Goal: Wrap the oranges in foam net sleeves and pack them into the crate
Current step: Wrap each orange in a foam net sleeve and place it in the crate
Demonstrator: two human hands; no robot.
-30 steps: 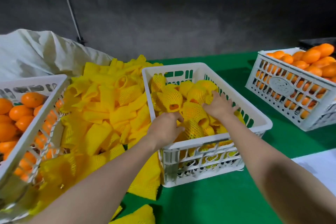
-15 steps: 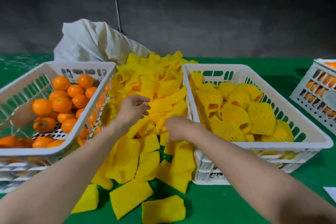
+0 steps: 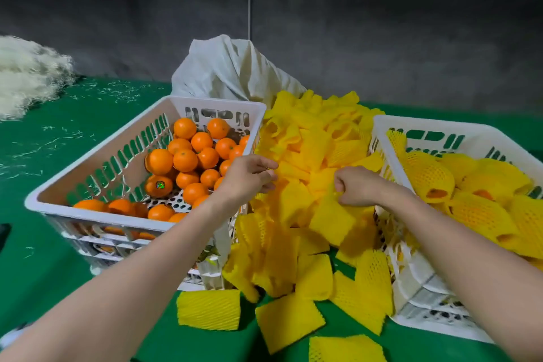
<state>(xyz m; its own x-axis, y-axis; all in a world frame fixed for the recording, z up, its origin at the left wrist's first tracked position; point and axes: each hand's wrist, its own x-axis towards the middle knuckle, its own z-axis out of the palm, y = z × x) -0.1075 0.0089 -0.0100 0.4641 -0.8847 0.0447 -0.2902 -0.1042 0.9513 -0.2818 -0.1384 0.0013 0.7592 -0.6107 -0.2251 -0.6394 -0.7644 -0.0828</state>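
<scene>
A pile of yellow foam net sleeves [image 3: 308, 156] lies between two white crates. The left crate [image 3: 97, 176] holds bare oranges [image 3: 185, 160]. The right crate [image 3: 390, 138] holds oranges wrapped in yellow sleeves [image 3: 426, 176]. My right hand [image 3: 357, 186] pinches one foam net sleeve [image 3: 332, 223] at its upper edge, and the sleeve hangs down over the pile. My left hand [image 3: 248, 176] hovers at the pile's left edge, beside the left crate's right wall, with fingers loosely curled and nothing in them.
A white sack [image 3: 232, 70] stands behind the pile. A heap of pale straw-like fibre [image 3: 26, 76] lies at the far left on the green table [image 3: 53, 258]. Loose sleeves [image 3: 208, 308] lie scattered on the table in front.
Both hands left the right crate and came to the sleeve pile. My right hand has taken hold of a sleeve. The view turned left, so the left crate is now fuller in sight.
</scene>
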